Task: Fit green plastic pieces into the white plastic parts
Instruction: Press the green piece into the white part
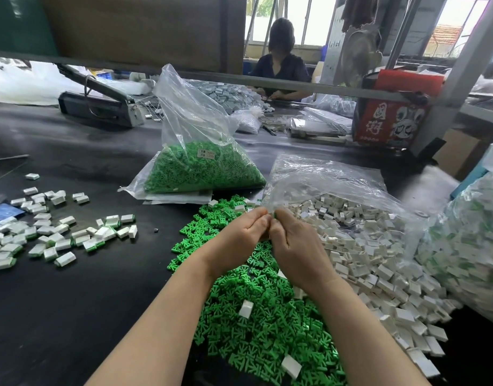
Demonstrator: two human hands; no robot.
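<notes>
- The red box at the far right carries large white Chinese characters; on its left face 國 stands above 御, while the characters to their right are too ornate to make out.
- The clear bag of green pieces bears a small white label with printed lines too small to read.

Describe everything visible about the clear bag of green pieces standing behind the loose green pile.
The clear plastic bag sits on the black table, just behind the loose green pile. Its lower part bulges with small green plastic pieces; the crinkled, empty top rises open and slack. A small white printed label sticks to its front, the text too small to read. Neither hand touches it.
</notes>
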